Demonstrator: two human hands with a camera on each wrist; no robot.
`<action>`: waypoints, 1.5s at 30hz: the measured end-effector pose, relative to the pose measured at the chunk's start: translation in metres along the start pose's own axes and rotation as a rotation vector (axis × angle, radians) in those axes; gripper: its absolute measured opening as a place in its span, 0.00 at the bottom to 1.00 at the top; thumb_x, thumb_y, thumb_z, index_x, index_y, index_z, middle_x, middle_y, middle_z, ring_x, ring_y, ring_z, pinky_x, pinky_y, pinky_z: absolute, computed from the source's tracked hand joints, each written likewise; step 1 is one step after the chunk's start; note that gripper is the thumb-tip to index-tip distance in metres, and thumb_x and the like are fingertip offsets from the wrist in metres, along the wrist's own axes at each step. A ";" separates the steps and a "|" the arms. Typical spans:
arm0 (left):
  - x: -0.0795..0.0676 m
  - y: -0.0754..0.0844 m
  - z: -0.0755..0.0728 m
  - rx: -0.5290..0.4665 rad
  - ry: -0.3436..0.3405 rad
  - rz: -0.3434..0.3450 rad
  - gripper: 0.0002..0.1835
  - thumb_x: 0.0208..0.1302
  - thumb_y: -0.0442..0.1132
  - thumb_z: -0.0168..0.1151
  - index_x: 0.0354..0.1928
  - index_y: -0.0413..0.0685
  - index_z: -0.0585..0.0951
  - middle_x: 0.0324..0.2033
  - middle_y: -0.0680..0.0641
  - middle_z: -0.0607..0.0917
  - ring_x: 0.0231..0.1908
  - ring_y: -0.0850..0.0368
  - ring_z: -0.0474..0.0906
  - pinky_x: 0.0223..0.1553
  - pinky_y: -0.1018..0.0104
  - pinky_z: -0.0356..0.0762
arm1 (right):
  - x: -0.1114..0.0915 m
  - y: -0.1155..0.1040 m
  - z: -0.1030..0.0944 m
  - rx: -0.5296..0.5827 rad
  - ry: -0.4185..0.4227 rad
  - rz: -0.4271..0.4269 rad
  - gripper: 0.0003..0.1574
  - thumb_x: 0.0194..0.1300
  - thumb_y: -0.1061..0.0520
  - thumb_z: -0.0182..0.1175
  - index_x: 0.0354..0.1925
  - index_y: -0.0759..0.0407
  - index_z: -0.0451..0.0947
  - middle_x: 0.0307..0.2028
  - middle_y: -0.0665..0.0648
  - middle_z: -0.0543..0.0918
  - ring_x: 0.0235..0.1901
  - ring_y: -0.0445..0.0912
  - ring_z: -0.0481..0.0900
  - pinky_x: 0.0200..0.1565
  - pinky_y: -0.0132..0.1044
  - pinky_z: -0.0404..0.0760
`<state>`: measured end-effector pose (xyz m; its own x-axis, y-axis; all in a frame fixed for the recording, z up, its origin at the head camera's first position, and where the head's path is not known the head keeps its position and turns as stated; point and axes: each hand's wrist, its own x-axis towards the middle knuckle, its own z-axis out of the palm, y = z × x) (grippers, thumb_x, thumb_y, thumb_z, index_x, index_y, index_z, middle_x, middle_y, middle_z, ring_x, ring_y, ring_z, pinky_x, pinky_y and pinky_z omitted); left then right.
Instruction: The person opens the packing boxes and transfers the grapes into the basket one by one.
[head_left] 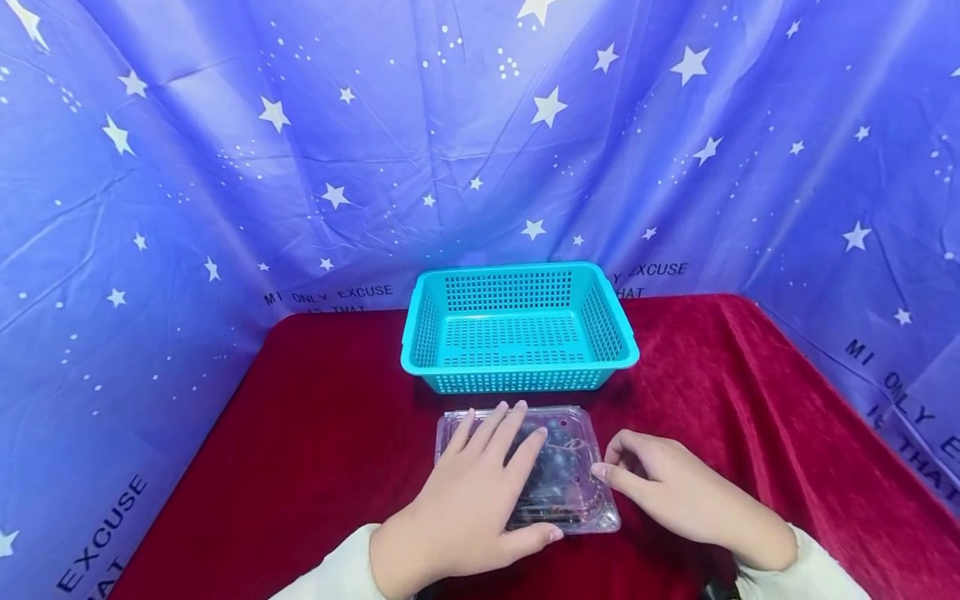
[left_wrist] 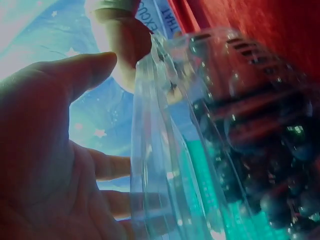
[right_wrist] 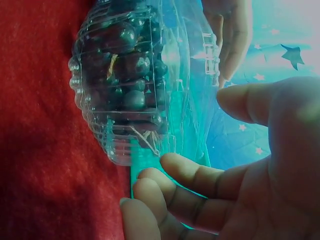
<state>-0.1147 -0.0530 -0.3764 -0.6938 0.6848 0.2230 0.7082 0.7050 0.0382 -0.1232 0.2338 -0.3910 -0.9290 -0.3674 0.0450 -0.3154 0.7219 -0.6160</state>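
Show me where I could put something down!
Bare red velvet cloth lies left of the clear plastic box of dark round fruit, and right of the turquoise rectangular plastic basket. The basket looks bare inside. It's crowded at the box: the left hand spreads its fingers over it, the right hand is at its right edge.

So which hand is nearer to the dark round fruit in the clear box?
Left. The left hand is spread over the clear box, partly hiding the dark round fruit in the head view; the right hand is beside the box's right edge, farther from the fruit.
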 end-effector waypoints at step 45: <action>0.024 0.038 0.023 0.199 0.189 0.188 0.33 0.58 0.65 0.70 0.61 0.59 0.79 0.63 0.53 0.80 0.67 0.53 0.74 0.65 0.53 0.73 | 0.009 0.053 0.007 0.775 -0.639 -0.208 0.10 0.68 0.71 0.51 0.38 0.73 0.80 0.29 0.76 0.83 0.24 0.45 0.84 0.27 0.43 0.88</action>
<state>-0.1079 -0.0054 -0.3923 -0.5039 0.7730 0.3855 0.7687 0.6048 -0.2079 -0.1467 0.2647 -0.4283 -0.5223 -0.8491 -0.0788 -0.0355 0.1140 -0.9929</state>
